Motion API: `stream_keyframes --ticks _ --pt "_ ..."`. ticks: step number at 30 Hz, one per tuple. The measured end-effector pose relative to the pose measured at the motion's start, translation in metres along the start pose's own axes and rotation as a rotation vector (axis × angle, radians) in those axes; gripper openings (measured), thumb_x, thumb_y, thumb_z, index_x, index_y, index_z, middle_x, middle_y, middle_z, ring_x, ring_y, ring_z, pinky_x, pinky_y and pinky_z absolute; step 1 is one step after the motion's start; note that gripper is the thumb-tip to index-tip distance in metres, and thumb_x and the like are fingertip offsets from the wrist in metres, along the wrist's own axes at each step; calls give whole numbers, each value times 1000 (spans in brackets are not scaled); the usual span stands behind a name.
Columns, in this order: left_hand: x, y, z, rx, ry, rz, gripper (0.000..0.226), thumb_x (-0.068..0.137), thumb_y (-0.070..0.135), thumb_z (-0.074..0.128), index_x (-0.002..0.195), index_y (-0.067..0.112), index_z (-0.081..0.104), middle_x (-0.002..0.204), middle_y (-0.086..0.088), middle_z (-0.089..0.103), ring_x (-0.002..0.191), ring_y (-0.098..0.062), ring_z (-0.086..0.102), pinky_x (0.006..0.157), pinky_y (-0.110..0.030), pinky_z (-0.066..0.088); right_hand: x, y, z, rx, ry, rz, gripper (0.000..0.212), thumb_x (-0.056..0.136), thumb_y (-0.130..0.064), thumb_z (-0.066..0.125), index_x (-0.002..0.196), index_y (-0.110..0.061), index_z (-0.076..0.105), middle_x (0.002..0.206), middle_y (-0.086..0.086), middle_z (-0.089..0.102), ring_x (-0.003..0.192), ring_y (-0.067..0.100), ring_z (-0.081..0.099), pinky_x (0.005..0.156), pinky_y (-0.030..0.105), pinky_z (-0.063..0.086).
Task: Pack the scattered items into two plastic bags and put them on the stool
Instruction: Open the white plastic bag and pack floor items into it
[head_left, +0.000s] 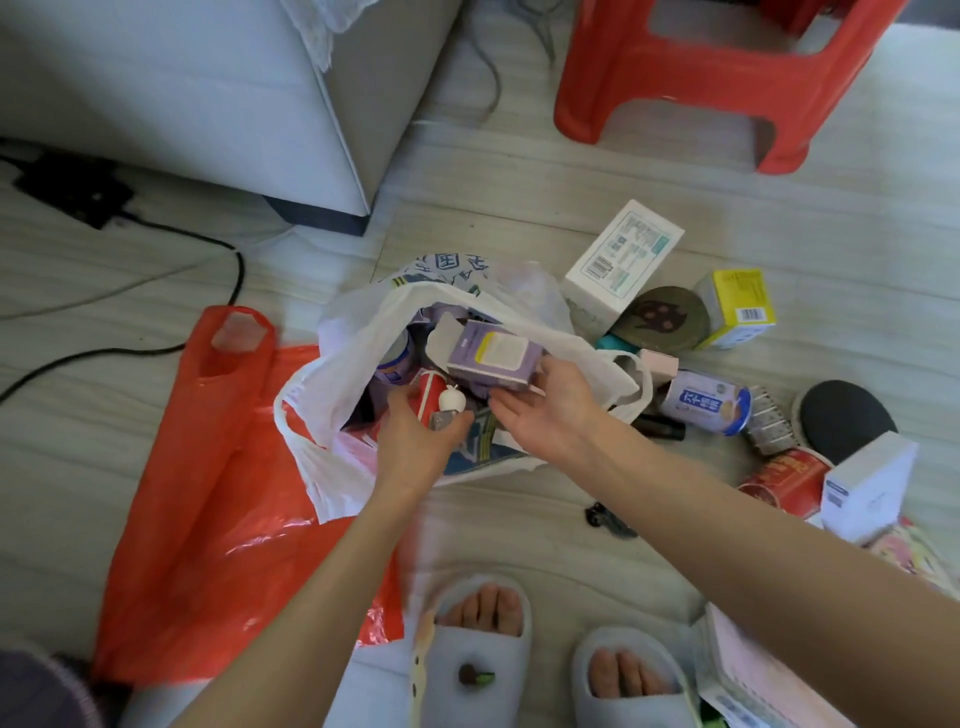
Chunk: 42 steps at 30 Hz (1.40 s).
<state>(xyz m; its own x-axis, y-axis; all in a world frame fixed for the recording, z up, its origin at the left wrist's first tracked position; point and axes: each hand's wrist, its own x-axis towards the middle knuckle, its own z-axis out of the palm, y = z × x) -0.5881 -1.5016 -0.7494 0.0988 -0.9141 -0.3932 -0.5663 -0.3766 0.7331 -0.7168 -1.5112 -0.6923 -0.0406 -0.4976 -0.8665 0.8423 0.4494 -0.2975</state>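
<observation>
A white plastic bag (363, 332) lies open on the floor with several items inside, among them a red can (431, 397). My left hand (415, 441) holds the bag's near rim and pinches a small white thing (451, 401). My right hand (545, 410) holds a purple box (493, 361) over the bag's mouth. A red plastic bag (208, 493) lies flat to the left, partly under the white bag. The red stool (717, 67) stands at the top right.
Loose items lie to the right: a white box (623, 260), a yellow box (737, 304), a round tin (660, 317), a blue-white can (709, 402), a red can (784, 480), another white box (867, 483). A grey sofa (208, 93) and black cables (208, 244) are at left.
</observation>
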Motion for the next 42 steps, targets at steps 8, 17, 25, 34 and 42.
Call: stream_keyframes --ticks 8,17,25,34,42 --pt "3 -14 21 302 -2 243 79 67 20 78 132 5 37 123 -19 46 111 -36 46 92 -43 40 -11 -8 -13 -54 -91 -64 43 99 -23 37 139 -7 35 145 14 38 136 24 35 114 34 26" --pt "-5 -27 31 518 -28 296 44 76 0 63 118 -1 50 115 -25 45 100 -44 47 85 -51 40 -5 1 -60 -257 -32 -17 42 99 -26 39 137 -8 37 136 12 47 124 24 46 102 35 39" --pt "-42 -29 33 446 -50 591 28 81 9 51 107 2 59 106 -15 58 97 -29 52 84 -38 45 -12 1 -139 -710 182 -298 16 97 -19 44 95 -13 58 94 11 66 78 19 63 73 30 51" --pt "-89 -26 113 640 -423 866 53 65 24 71 114 11 55 110 -12 61 94 -27 63 74 -35 56 -22 -11 -241 -1588 571 -898 23 84 -15 56 104 -7 64 105 12 63 102 30 56 87 37 42" --pt "-69 12 171 1239 -775 947 100 79 37 66 147 28 -7 155 -10 -15 142 -32 -7 113 -51 7 -5 -49 -292 -2286 521 -733 67 59 -22 81 120 -8 58 132 23 52 125 41 47 97 55 43"
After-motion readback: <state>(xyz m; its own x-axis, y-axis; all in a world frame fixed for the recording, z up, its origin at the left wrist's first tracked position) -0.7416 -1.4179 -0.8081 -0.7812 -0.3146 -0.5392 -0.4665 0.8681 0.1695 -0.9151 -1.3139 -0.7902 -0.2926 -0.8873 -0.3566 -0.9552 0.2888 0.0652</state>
